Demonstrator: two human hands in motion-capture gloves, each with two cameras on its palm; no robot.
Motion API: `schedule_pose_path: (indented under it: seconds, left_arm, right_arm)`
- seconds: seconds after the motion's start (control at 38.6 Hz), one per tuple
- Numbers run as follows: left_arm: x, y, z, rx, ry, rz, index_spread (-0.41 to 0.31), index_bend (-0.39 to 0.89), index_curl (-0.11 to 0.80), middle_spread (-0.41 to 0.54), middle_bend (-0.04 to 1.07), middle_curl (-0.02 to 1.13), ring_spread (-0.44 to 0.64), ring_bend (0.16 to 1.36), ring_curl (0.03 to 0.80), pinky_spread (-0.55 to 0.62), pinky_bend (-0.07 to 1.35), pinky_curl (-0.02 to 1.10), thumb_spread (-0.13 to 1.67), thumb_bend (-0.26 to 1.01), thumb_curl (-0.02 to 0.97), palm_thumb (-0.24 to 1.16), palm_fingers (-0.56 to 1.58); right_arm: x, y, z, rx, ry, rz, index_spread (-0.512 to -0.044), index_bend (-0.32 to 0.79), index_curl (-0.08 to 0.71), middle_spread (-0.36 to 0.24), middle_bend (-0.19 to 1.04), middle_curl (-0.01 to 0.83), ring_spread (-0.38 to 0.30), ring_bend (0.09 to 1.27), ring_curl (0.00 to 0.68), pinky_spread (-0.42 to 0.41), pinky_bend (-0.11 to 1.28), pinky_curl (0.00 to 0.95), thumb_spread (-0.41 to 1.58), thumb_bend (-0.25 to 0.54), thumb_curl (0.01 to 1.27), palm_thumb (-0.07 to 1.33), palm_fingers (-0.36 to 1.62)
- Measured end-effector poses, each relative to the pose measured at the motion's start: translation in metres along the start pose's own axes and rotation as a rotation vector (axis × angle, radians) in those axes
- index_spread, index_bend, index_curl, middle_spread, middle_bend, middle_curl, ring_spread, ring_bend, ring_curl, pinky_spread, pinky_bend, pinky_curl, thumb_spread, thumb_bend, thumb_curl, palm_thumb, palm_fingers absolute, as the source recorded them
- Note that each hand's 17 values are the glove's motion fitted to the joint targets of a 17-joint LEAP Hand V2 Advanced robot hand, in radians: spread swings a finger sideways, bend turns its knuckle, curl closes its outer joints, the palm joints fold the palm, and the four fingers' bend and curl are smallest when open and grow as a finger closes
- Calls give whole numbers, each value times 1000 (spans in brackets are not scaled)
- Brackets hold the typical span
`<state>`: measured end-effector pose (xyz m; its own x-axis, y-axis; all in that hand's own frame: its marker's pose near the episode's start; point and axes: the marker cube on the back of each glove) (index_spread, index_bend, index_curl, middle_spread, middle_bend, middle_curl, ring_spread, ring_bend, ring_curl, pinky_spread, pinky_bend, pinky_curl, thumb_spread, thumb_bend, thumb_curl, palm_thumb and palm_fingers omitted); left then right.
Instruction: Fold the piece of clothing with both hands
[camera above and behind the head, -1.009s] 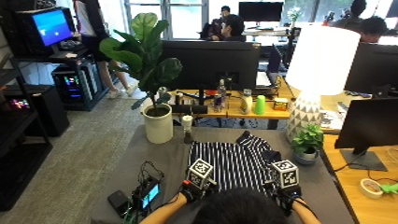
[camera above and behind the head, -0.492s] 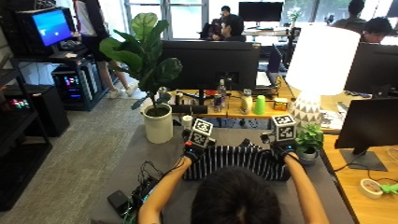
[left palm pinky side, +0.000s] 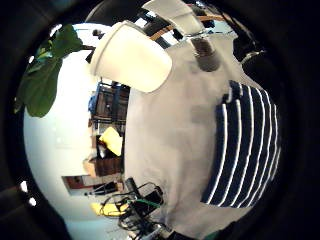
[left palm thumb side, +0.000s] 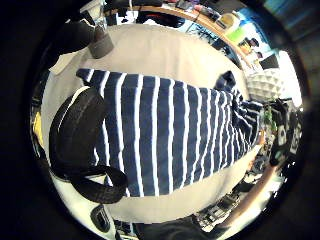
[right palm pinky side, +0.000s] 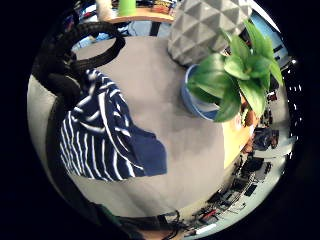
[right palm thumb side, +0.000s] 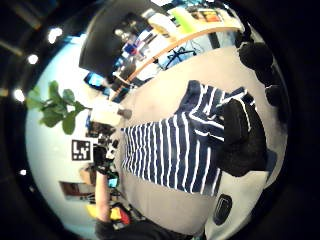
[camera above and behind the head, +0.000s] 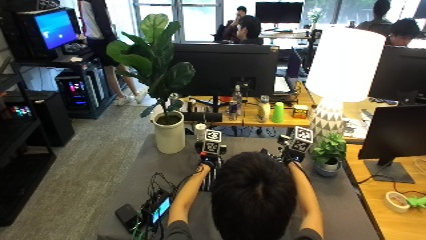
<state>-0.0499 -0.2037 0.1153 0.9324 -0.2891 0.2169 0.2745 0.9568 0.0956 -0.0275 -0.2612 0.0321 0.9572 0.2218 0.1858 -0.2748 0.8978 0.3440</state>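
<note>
Fingers (left palm thumb side: 75, 135) of the left hand (camera above and behind the head: 208, 161) are curling over one end of the navy and white striped cloth top (left palm thumb side: 165, 140). Right hand (camera above and behind the head: 290, 157) fingers (right palm thumb side: 240, 135) are pinching its bunched other end. It is lying on the grey table (camera above and behind the head: 153, 165). If one hand is sliding ahead, the fold could be turning out crooked.
</note>
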Motion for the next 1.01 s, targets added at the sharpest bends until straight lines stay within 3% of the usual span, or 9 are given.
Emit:
schedule_pose_path:
  seconds: [0.08,0.21,0.26,0.34,0.52,0.6,0.67,0.78,1.01]
  left_arm:
    - [5,12,8,-54,89,22,-191,113,383,-220,132,435,-245,495,433,-230,443,428,1302,-15,184,378,705]
    - [21,46,49,-267,296,60,-181,191,399,-150,80,382,-174,468,414,-154,412,410,1310,-30,168,310,599]
    - [25,57,65,-333,322,71,-169,207,410,-115,73,366,-133,464,415,-104,380,404,1306,-41,160,262,511]
    - [28,73,85,-382,320,94,-148,200,418,-61,92,355,-63,471,423,-18,340,403,1294,-43,151,203,386]
    - [27,80,95,-354,301,112,-92,156,390,58,137,317,134,453,396,257,298,367,1242,-36,143,85,97]
    - [19,73,82,-362,281,55,-86,163,382,74,154,305,168,463,374,306,296,349,1235,-25,146,74,130]
    - [9,69,61,-343,294,27,-80,156,372,79,152,295,176,491,363,311,314,341,1241,-15,151,74,193]
    - [-12,59,20,-194,310,34,-76,153,365,81,151,290,179,520,363,305,325,343,1247,-13,157,71,206]
    - [-68,55,-76,111,450,-4,-83,194,376,79,149,280,170,533,358,274,327,346,1290,2,171,116,273]
  right_arm:
    - [21,7,2,-26,94,95,-249,39,249,-102,248,457,-184,681,456,-210,680,442,950,-15,562,1052,950]
    - [52,65,20,-491,165,279,-240,90,242,-79,272,464,-149,613,436,-134,600,418,1089,-48,517,938,892]
    - [60,81,31,-620,168,314,-254,64,235,-41,205,445,-68,523,418,-21,602,426,1119,-143,452,729,577]
    - [68,101,47,-731,144,371,-260,58,238,8,159,436,18,482,427,83,638,447,1137,-118,406,598,351]
    - [84,106,74,-504,107,529,-276,44,176,68,173,381,117,487,367,192,747,408,1132,-25,376,563,295]
    - [83,98,74,-400,137,581,-288,79,170,46,236,390,87,502,347,135,743,384,1120,10,387,645,488]
    - [76,93,71,-368,118,587,-286,86,172,21,199,383,-29,625,373,-37,825,398,1096,69,412,790,820]
    - [60,76,56,-311,42,545,-264,94,173,-30,248,405,-110,664,385,-150,802,390,1040,104,437,916,1061]
    - [-61,46,-23,-303,26,364,-219,138,235,-112,358,469,-190,700,455,-222,790,444,708,9,516,950,1225]
